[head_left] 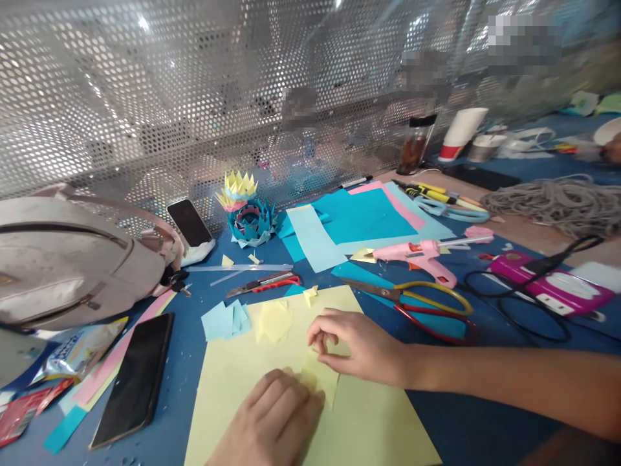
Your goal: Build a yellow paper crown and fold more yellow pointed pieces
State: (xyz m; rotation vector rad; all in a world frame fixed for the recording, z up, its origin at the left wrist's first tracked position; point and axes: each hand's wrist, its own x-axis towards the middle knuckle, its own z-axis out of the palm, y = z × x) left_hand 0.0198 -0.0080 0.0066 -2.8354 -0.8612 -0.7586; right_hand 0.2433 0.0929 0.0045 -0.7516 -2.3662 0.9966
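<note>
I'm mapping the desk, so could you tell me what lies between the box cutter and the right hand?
In the head view, small yellow paper squares and a yellow scrap lie between the box cutter and the right hand, on the yellow sheet.

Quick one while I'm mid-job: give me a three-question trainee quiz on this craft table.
1. True or false: the scissors lie to the right of the right hand.
2. Which tool lies just beyond the scissors? A) pink glue gun B) stapler C) ruler
3. Fill in: both hands press a small folded piece on the large ____ sheet.

Key:
1. True.
2. A.
3. Yellow; the left hand lies flat on it, and the right hand's fingertips pinch the fold.
</note>
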